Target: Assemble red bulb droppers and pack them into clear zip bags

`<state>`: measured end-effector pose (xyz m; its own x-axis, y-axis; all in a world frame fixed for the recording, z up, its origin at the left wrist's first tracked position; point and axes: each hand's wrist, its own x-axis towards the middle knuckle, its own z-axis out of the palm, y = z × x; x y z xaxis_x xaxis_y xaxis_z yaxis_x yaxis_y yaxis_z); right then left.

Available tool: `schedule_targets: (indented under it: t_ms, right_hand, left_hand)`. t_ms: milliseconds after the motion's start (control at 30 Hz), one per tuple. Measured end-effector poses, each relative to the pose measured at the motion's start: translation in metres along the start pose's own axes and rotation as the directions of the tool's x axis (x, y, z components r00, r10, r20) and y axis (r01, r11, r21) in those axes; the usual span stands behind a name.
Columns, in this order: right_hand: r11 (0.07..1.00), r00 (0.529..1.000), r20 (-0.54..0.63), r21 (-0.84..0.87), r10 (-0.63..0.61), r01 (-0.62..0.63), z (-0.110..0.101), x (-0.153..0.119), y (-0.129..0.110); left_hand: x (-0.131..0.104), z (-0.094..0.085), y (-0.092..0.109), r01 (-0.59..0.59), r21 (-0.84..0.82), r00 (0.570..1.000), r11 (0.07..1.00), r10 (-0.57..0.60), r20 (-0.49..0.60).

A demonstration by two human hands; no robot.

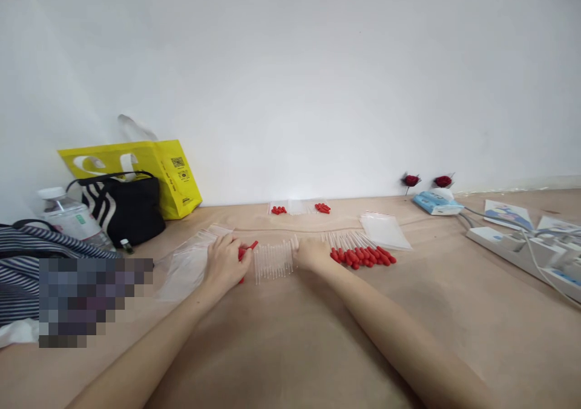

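"Starting with the left hand (pixel 227 261), what has it got?"

"Its fingers curl over some small red pieces (pixel 247 249) that poke out past the thumb and below the palm. Whether it grips them, I can't tell."

"And the right hand (pixel 312 253)?"

"Bunched, knuckles up, at the right end of a row of thin clear tubes (pixel 273 260). Its fingertips are hidden, so I can't say if it's pinching one."

"So the tubes lie between the hands?"

"Yes, side by side on the light brown tabletop (pixel 272 348). Just right of the right hand, there's a fanned pile of red bulbs with thin pale stems (pixel 363 255), bulbs nearest the wearer."

"Any bags?"

"Clear flat plastic bags (pixel 181 271) beside the left hand, a clear zip bag with a red line (pixel 385 230) behind the pile, and two small groups of red bulbs (pixel 323 208) on clear plastic near the white wall (pixel 290 82)."

"Far left?"

"A bright yellow bag with white handles (pixel 175 179), behind a black bag with pale stripes (pixel 131 206)."
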<state>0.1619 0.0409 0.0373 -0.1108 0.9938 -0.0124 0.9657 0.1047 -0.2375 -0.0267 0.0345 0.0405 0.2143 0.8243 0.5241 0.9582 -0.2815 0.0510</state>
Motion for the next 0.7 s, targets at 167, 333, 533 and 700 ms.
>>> schedule_targets:
  t_ms: [167,333,533,700]
  right_hand:
    - [0.986,0.976,-0.156,0.042,-0.151,0.160,-0.003,-0.032,0.036]
    - [0.883,0.835,-0.355,0.048,-0.422,0.467,0.015,-0.066,0.082]
    - [0.818,0.777,-0.372,0.071,-0.509,0.570,0.030,-0.089,0.094]
    - [0.815,0.776,-0.427,0.138,-0.464,0.563,0.034,-0.093,0.085]
  left_hand:
    - [-0.027,-0.001,0.036,-0.211,-0.483,0.959,0.850,0.276,0.065]
    - [-0.054,0.009,0.061,-0.252,-0.568,0.894,0.783,0.413,0.172]
    - [-0.056,0.017,0.062,-0.248,-0.597,0.896,0.763,0.415,0.158]
    - [-0.053,0.021,0.065,-0.211,-0.611,0.906,0.763,0.387,0.171]
